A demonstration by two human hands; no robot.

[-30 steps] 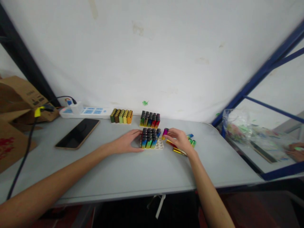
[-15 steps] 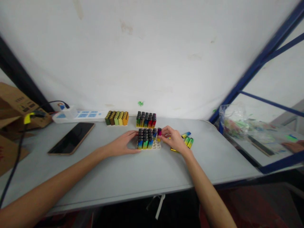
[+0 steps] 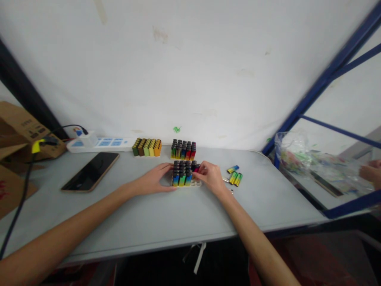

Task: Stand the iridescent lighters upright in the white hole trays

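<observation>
Head view: grey counter (image 3: 143, 222) carries everything noted. Phone (image 3: 91, 172) lies flat at left. Left hand (image 3: 153, 181): fingers spread wide along the left side of a block of upright lighters (image 3: 182, 174). Right hand (image 3: 210, 176): fingers narrow, pinching a reddish lighter (image 3: 197, 168) at the block's right side; whether seated, cannot tell. White tray (image 3: 196, 184) sits beneath the block, mid-counter. Loose green-yellow lighters (image 3: 235, 178) lie right of the right hand.
</observation>
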